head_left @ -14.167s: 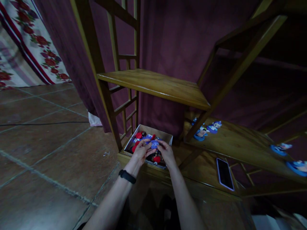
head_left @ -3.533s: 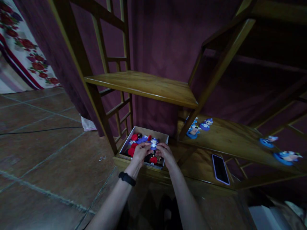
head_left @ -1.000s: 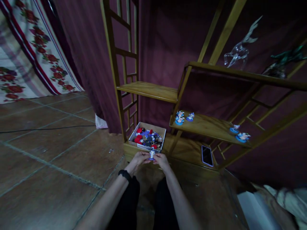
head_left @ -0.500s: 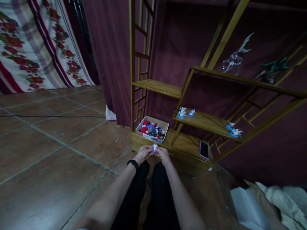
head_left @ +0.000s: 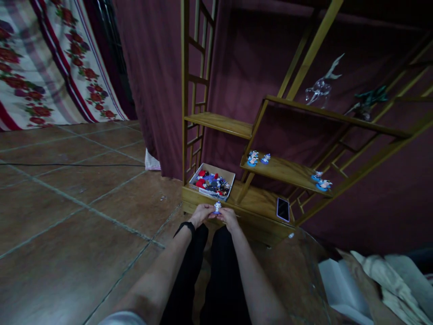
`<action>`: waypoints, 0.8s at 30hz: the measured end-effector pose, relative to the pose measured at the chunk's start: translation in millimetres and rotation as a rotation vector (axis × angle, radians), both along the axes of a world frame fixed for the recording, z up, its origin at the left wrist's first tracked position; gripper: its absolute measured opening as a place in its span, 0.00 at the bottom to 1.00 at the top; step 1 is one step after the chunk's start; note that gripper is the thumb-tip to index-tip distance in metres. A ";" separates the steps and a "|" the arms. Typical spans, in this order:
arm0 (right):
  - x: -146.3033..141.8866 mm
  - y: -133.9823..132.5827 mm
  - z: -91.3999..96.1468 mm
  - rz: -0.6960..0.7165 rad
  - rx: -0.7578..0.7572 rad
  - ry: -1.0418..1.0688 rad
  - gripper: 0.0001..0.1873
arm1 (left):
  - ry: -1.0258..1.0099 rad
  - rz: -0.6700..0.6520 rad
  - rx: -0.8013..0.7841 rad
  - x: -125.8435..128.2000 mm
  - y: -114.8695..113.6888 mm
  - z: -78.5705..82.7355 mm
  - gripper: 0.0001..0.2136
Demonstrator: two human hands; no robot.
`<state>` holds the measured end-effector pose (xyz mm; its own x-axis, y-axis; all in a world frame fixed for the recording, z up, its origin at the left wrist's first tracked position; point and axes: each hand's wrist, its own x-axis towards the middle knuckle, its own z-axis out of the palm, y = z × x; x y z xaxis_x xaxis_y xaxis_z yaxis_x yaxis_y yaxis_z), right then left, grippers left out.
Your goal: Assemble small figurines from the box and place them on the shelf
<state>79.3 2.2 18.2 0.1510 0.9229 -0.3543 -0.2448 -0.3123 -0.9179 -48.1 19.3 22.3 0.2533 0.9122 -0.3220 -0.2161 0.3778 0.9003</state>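
Observation:
A small white and purple figurine (head_left: 217,207) stands upright between my fingertips, in front of the shelf unit's base. My left hand (head_left: 201,214) pinches its base from the left, and my right hand (head_left: 229,217) grips it from the right. Just beyond them, a shallow cardboard box (head_left: 207,195) full of red, purple and dark small figures sits on the lowest shelf. On the middle shelf (head_left: 287,172), a similar purple-based figurine (head_left: 265,158) stands beside blue-based figurines (head_left: 252,159). More blue-based figurines (head_left: 323,184) are at that shelf's right end.
A phone or tablet (head_left: 283,209) lies on the lowest shelf. Higher up are a clear glass animal ornament (head_left: 318,90) and a dark green ornament (head_left: 368,100). A white box (head_left: 341,286) and pale cloth (head_left: 389,282) are at lower right. A black cable (head_left: 74,164) crosses the tiled floor.
The view has shifted slightly, so the shelf unit appears a little further left. Both hands still hold the figurine in nearly the same position.

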 end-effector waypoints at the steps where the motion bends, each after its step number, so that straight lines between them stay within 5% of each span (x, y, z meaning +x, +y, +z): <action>1: 0.2 0.1 -0.6 -0.002 -0.002 -0.008 0.05 | 0.007 -0.006 0.001 0.1 0.3 0.1 0.09; 24: 1.0 -0.7 -5.1 0.091 0.000 -0.041 0.05 | 0.108 -0.038 0.108 -4.5 -1.6 -2.5 0.10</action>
